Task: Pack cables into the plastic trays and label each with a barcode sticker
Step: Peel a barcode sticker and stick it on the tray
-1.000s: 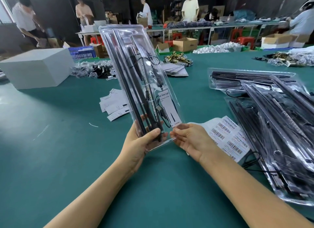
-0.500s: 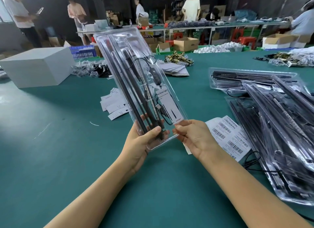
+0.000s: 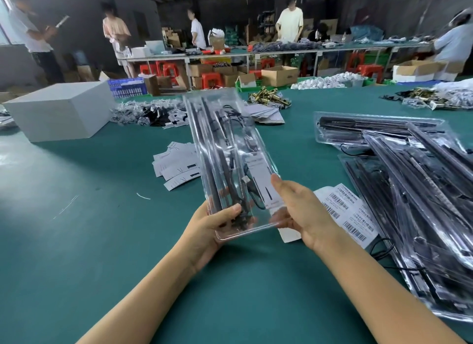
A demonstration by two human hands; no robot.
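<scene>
Green felt desk, workshop behind; my left hand and right hand grip one clear, rigid plastic tray, fingers curled on its near end.

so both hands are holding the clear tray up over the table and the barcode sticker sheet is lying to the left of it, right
Not quite. Both hands, left hand and right hand, do hold the clear tray, but the head view shows the barcode sticker sheet lying to its right.
</scene>
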